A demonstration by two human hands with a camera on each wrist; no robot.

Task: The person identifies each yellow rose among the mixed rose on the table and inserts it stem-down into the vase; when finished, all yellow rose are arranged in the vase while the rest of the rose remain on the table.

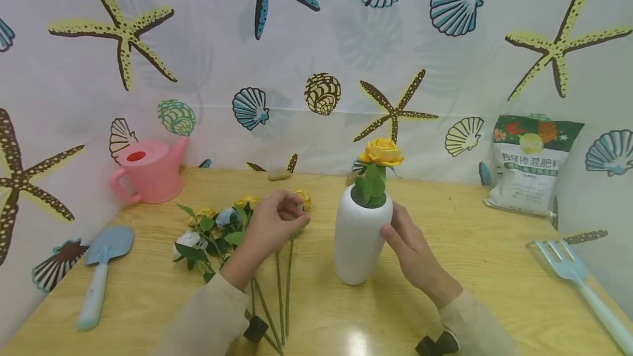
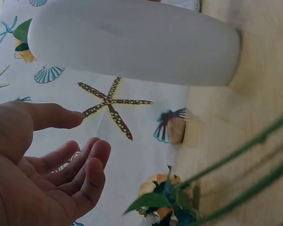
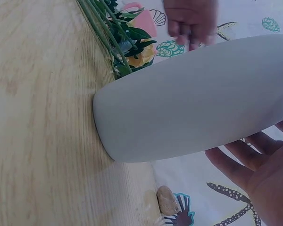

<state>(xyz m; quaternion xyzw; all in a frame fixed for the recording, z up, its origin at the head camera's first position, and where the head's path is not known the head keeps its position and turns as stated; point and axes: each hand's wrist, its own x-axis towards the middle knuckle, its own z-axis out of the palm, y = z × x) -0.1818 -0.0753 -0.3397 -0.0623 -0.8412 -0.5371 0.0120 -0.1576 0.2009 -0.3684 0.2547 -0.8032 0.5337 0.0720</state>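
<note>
Going left to right: trowel (image 1: 101, 276) and pink watering can (image 1: 157, 172) sit off to the side, likely no issue. Loose flowers (image 1: 226, 217) lie on the table (image 1: 321, 301), stems toward the person. Left hand (image 1: 274, 216) is over them, fingers loosely curled, thumb apart, holding nothing. Its forearm and wrist cross the stems; a low sweep could snag them and drag the bunch. White vase (image 1: 360, 240) stands right of that hand, yellow rose (image 1: 382, 153) in its mouth, bloom above the rim. Right hand (image 1: 412, 249) holds the vase's right side, thumb near, fingers behind. Vase looks tall on a narrow base, so a sideways knock with that grip loosened could tip it. Bumping the bloom could twist or lift the rose. Can't tell how deep its stem sits.
</note>
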